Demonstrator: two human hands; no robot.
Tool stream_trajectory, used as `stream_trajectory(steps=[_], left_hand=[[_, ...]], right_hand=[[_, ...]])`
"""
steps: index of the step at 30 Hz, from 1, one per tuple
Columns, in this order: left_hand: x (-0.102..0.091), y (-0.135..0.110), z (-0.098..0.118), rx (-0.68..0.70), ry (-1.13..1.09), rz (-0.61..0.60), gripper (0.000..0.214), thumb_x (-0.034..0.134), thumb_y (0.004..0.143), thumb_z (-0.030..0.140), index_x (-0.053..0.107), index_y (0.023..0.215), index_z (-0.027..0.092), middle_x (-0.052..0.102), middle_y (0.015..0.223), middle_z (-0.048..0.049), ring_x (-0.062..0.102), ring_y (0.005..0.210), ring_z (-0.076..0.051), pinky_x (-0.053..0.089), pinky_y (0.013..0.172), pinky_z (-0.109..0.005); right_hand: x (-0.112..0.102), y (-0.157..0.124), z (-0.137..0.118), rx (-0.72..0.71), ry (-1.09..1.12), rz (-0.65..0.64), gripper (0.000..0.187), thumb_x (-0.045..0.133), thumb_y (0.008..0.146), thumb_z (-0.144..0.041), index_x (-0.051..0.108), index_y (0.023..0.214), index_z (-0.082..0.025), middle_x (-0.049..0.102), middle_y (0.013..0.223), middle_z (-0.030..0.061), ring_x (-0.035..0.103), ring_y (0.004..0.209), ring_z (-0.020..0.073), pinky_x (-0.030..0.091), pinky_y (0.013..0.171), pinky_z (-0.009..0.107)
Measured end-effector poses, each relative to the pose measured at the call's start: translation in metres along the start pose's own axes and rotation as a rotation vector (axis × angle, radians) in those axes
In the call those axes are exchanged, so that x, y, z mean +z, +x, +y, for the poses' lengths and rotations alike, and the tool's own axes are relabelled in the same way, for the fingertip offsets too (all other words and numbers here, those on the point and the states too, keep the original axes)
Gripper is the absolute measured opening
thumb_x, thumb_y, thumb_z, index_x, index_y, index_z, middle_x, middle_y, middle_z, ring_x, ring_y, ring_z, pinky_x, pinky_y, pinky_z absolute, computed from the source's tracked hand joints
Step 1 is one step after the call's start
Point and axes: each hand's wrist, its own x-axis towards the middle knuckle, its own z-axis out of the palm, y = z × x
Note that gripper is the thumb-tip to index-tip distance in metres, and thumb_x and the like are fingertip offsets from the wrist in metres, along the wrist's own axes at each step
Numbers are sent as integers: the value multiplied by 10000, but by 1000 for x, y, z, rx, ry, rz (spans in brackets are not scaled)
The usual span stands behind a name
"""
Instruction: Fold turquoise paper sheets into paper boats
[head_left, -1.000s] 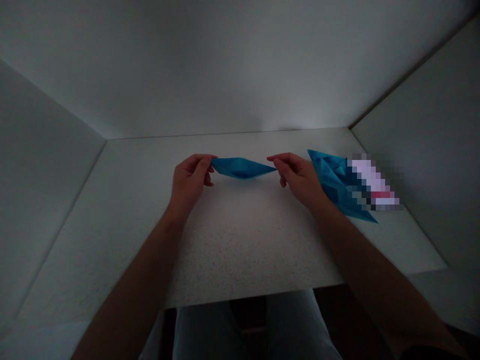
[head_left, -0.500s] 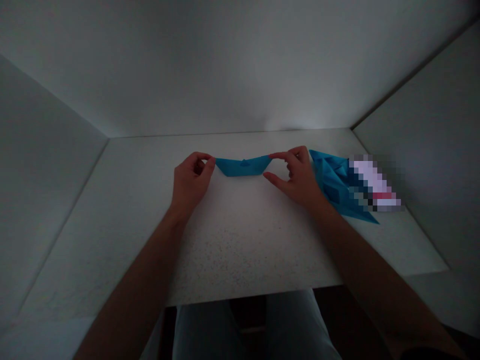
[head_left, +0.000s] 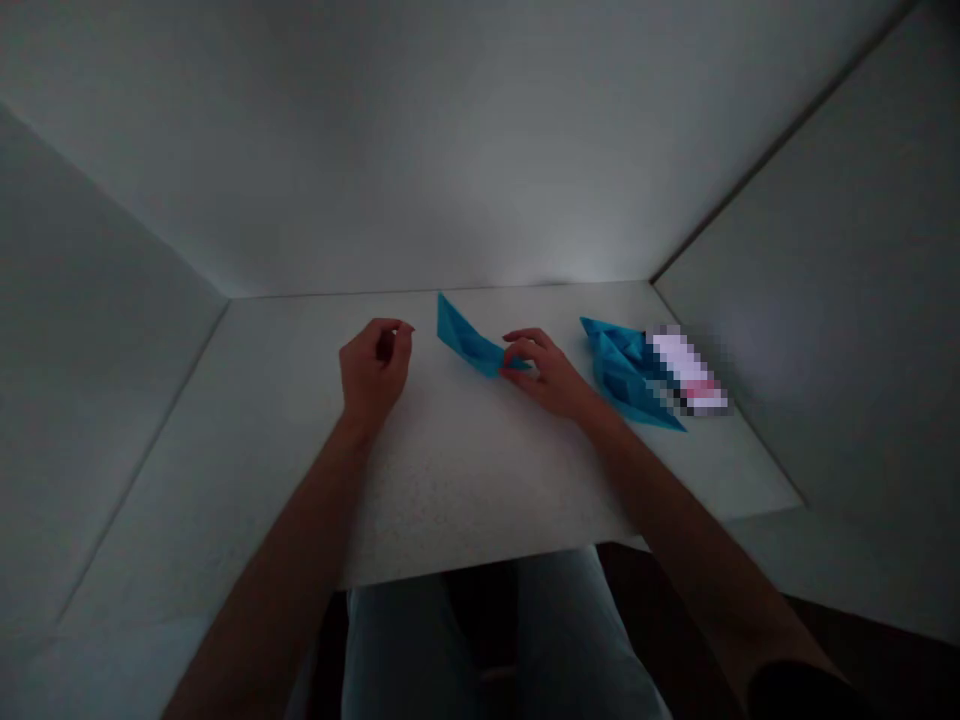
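A blue folded paper boat [head_left: 470,342] tilts above the white tabletop, its far left tip pointing up towards the back wall. My right hand [head_left: 546,372] pinches the boat's near right end between thumb and fingers, which partly cover that end. To the left of the boat, apart from it, my left hand [head_left: 375,368] is closed, thumb and forefinger together with nothing showing between them.
Several more blue paper boats [head_left: 626,375] lie in a cluster on the right of the table [head_left: 450,480]. Beside them is a pixelated, pale flat object [head_left: 686,365]. White walls [head_left: 450,150] bound the table at the back and sides.
My left hand has let go of the boat's left end. My right hand has closed on the right end and turned the boat, so its left tip swings up and away. The view has shifted slightly.
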Motion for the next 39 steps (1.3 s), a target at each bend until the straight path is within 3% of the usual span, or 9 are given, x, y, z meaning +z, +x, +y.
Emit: stream_trajectory(steps=[4,8,12,16,20,26,33,35,39], left_hand=[[-11,2,9,64,13,80,275,586,969,386,739,854,189,672,666,-5,558,556,-116,445,597,-251],[-24,-13,33,-20,-36,-17,285,616,999,428,755,933,189,625,650,25,511,521,-109,389,540,-241],[-46,-71,62,-41,5,-205,281,631,997,439,778,1008,200,713,766,-4,607,620,-141,467,602,-258],[-65,-139,73,-82,107,-335,327,601,996,480,782,1035,211,750,834,-40,664,721,-213,531,729,-349],[-72,-167,71,-135,149,-340,382,598,950,551,761,1033,216,717,819,-48,680,773,-258,543,814,-407],[-71,-166,73,-292,130,-315,450,588,920,604,747,1073,212,738,907,-65,691,815,-263,543,802,-397],[-71,-166,77,-307,101,-341,464,583,883,612,755,1034,208,739,860,-58,678,776,-242,539,774,-370],[-70,-166,76,-306,88,-355,459,594,877,613,759,1023,211,742,846,-54,683,779,-241,539,781,-367],[-69,-167,72,-309,71,-370,446,605,881,614,764,999,215,744,824,-49,692,783,-245,544,791,-369]], right_hand=[[-43,-33,-58,-37,32,-1,37,673,1075,-219,682,1095,-249,695,1289,94,724,916,162,672,829,344],[-104,-121,-96,15,-90,197,61,702,1072,-202,691,1076,-262,753,1283,83,744,900,171,672,732,324],[-149,-227,-91,147,-209,503,85,757,1039,-226,725,1101,-275,734,1350,106,771,1055,224,700,745,352],[-152,-291,-65,331,-271,582,121,724,1058,-371,730,1057,-250,711,1314,126,781,957,223,710,688,378],[-127,-295,-41,431,-264,558,301,648,1064,-516,728,1019,-229,682,1293,158,777,892,237,708,670,410],[-101,-268,-25,471,-288,515,276,652,1058,-463,751,1087,-207,640,1300,152,734,787,184,693,789,415],[-102,-270,-51,488,-449,521,471,726,1000,-479,707,1358,-173,605,1365,221,618,1284,393,511,1145,622],[-101,-271,-61,476,-461,452,400,702,1014,-447,726,1311,-181,649,1308,199,639,1243,371,514,1118,579],[-96,-261,-74,443,-454,237,202,681,1028,-355,778,1140,-218,740,1092,95,706,921,250,523,997,465]])
